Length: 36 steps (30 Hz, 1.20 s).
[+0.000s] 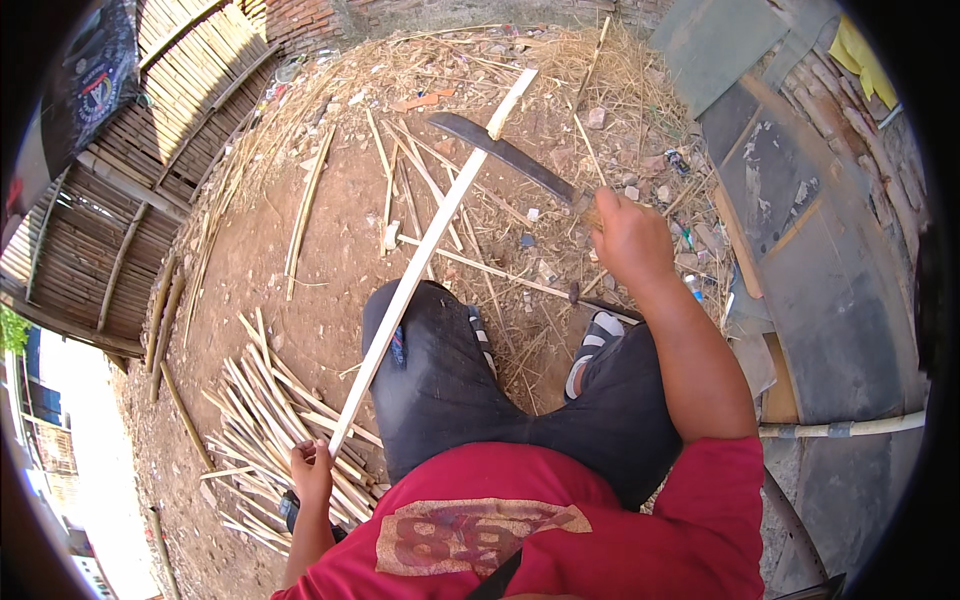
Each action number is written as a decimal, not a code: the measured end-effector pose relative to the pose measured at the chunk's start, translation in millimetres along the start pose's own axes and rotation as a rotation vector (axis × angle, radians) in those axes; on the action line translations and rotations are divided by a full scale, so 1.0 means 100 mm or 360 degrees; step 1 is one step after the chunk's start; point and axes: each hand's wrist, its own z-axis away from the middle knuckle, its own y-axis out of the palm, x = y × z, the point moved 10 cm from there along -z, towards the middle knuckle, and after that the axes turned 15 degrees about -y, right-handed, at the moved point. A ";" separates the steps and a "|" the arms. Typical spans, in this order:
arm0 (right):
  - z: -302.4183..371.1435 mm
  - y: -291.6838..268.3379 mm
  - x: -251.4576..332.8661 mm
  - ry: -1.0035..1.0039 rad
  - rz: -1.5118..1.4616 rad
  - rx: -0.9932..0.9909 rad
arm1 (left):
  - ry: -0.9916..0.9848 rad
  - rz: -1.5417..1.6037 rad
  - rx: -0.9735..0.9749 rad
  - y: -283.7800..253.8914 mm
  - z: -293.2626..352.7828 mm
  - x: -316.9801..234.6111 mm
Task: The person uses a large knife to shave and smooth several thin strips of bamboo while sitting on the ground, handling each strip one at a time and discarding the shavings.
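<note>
Bamboo strip: pale and long, the strip [420,265] runs from your left hand [311,470], over your left knee, up to the blade near its far end.
Left hand: closed around the near end of the strip, low by your hip, just above the pile of cut strips [270,420] on the ground.
Right hand: fisted on the handle of the machete [505,152], held out ahead of your right knee; the dark blade crosses the strip close to its tip and seems to bite into it.
Step in hand: by the look of it, you are splitting or trimming the strip, the cut begun at the far end.
Next move calls for: a firm hold on the near end and the blade kept in line with the grain, clear of your legs.
Ground: bare red earth strewn with straw and offcuts.
</note>
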 end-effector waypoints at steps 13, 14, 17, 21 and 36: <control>0.15 -0.09 -0.06 0.0022 -0.0151 0.0050 | 0.0857 -0.0571 0.0145 0.77 0.76 -1.56; 0.16 -0.07 -0.10 0.0064 -0.0197 0.0100 | 0.0828 -0.0592 0.0139 0.77 0.74 -1.54; 0.17 -0.11 -0.13 0.0069 -0.0200 0.0155 | 0.0834 -0.0645 0.0081 0.75 0.72 -1.53; 0.09 -0.24 -0.05 -0.0026 -0.0079 0.0088 | 0.0797 -0.0749 0.0037 0.71 0.69 -1.44; 0.03 0.06 0.53 -0.0457 -0.0300 0.0116 | 0.0852 -0.0752 0.0022 0.69 0.69 -1.31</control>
